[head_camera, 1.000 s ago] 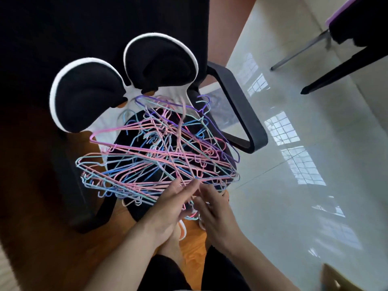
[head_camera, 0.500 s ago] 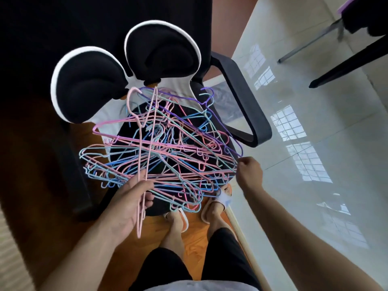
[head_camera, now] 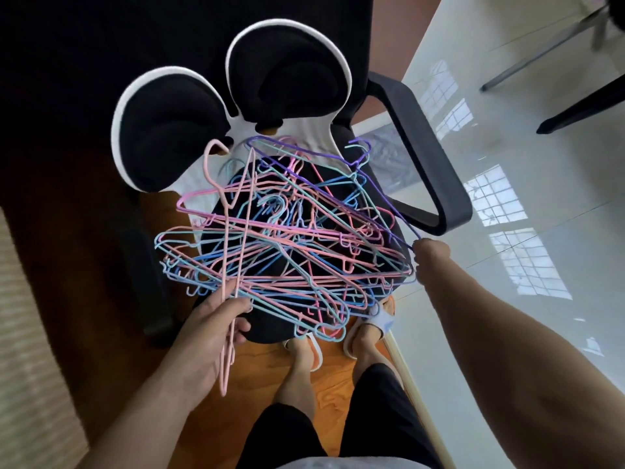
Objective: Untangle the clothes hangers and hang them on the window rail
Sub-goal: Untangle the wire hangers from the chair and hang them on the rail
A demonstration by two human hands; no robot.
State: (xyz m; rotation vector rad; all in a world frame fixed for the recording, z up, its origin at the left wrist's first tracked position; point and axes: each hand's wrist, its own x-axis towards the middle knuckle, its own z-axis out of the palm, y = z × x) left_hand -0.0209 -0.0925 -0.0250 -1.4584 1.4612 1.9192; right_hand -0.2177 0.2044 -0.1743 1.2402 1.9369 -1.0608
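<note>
A tangle of thin wire hangers [head_camera: 297,252] in pink, blue, teal and purple lies on the black seat of an office chair [head_camera: 270,324]. My left hand [head_camera: 206,336] grips one pink hanger [head_camera: 233,252] near its lower corner; that hanger stands upright over the pile with its hook near the chair back. My right hand [head_camera: 431,257] is at the pile's right edge, fingers curled round a purple hanger [head_camera: 365,184] and the ends of other wires. The window rail is not in view.
The chair's black backrest pads with white rims [head_camera: 233,96] rise behind the pile, and its right armrest [head_camera: 422,157] curves beside my right hand. My feet in slippers [head_camera: 372,326] stand on orange wood floor. Glossy pale tiles [head_camera: 524,333] spread to the right; dark furniture legs [head_camera: 581,103] stand far right.
My hands have parted from the pile's front. The left lifted a pink hanger upright; the right moved to the pile's right edge and holds it there.
</note>
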